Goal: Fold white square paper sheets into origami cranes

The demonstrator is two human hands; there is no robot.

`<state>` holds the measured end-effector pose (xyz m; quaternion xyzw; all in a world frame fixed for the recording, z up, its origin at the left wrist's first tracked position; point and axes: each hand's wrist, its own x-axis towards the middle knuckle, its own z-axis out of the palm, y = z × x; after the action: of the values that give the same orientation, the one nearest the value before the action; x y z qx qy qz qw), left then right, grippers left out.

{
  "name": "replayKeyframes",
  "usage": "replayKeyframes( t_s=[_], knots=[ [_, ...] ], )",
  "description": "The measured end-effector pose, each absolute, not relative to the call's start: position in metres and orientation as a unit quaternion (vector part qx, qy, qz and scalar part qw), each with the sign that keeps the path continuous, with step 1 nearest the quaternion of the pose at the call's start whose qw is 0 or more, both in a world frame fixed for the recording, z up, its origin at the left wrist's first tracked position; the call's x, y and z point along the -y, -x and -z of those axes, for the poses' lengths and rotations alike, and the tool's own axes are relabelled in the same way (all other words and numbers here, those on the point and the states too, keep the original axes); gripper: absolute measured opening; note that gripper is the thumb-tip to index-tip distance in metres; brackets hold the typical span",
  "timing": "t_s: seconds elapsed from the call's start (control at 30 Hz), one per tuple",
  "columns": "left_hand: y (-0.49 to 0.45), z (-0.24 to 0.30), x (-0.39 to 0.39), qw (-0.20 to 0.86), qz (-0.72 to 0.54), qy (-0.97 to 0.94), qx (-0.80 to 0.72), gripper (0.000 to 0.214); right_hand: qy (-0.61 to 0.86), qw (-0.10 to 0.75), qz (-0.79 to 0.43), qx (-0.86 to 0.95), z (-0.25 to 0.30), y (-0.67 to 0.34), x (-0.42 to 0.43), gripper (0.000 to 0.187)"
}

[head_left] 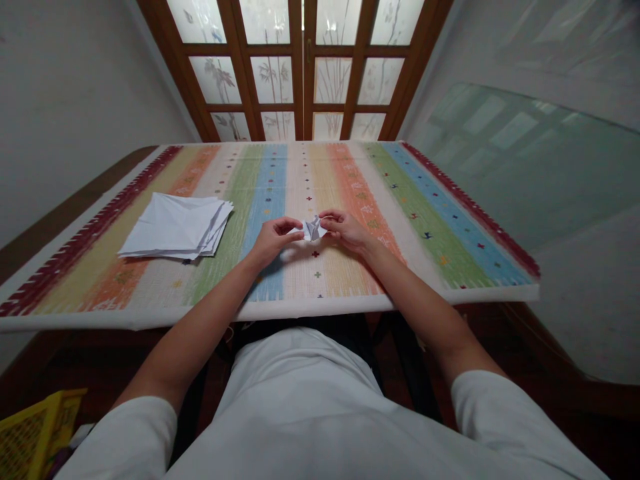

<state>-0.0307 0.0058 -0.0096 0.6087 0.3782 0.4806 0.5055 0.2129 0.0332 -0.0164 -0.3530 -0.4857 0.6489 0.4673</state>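
A small folded piece of white paper (313,229) is held just above the striped cloth between both hands. My left hand (274,237) pinches its left side with fingers curled. My right hand (346,229) pinches its right side from above. Both hands hover over the middle of the striped tablecloth (400,200). To the left lies a loose stack of white paper sheets (176,227), apart from both hands.
The cloth covers a table whose front edge (270,310) runs close to my body. A wooden door with frosted glass panes (300,67) stands behind the table. A yellow basket (35,433) sits low at the left. White walls close in on both sides.
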Motion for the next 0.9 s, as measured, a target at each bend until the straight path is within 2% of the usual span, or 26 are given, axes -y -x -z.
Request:
replayKeyframes(
  t_s=[0.2, 0.43, 0.53, 0.67, 0.77, 0.9],
  knots=[
    [0.029, 0.020, -0.008, 0.507, -0.450, -0.612, -0.408, 0.026, 0.372, 0.423, -0.644, 0.518, 0.017, -0.215, -0.030, 0.037],
    [0.028, 0.021, -0.009, 0.490, -0.439, -0.639, -0.399, 0.022, 0.372, 0.394, -0.643, 0.542, 0.016, -0.217, -0.034, 0.034],
    [0.027, 0.021, -0.010, 0.480, -0.433, -0.653, -0.395, 0.020, 0.380, 0.359, -0.658, 0.543, 0.013, -0.213, -0.039, 0.032],
    [0.028, 0.020, -0.011, 0.470, -0.432, -0.665, -0.389, 0.018, 0.406, 0.306, -0.636, 0.580, 0.009, -0.203, -0.045, 0.021],
    [0.030, 0.020, -0.013, 0.475, -0.430, -0.668, -0.379, 0.016, 0.437, 0.313, -0.602, 0.590, 0.009, -0.198, -0.045, 0.018],
    [0.031, 0.022, -0.016, 0.497, -0.419, -0.658, -0.379, 0.020, 0.443, 0.359, -0.584, 0.577, 0.017, -0.197, -0.035, 0.029]
  ],
)
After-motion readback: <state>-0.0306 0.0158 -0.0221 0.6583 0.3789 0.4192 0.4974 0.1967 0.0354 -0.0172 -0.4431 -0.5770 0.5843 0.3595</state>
